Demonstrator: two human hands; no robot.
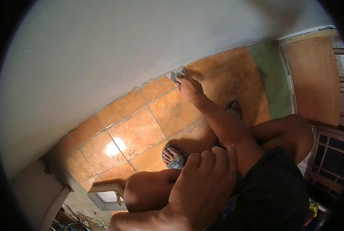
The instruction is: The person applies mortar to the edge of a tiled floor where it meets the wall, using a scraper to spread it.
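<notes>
A broad white plastered wall [122, 50] fills the upper left of the frame, meeting a floor of orange-brown square tiles [137, 133] that runs diagonally from lower left to upper right. At the right edge stands a brown wooden door panel [314, 81], with a strip of green tile [274, 77] beside it. The person crouches at centre, bare knees drawn up in dark shorts [272, 192], one foot in a grey sandal [174, 156] planted on the tiles.

The right hand [190, 89], arm stretched to upper centre, presses a small grey flat tool [177, 74], seemingly a scraper or small trowel, right into the seam where wall and floor meet; the grip is closed over its handle. The left hand [204, 181], at lower centre, rests on the knee with fingers curled loosely and holds nothing. A white curved metal frame [106, 190] lies at the lower left, near rubble.

Judged from this posture, working the joint well calls for keeping the blade flat along the seam, pressure steady, and the left hand braced for balance.
</notes>
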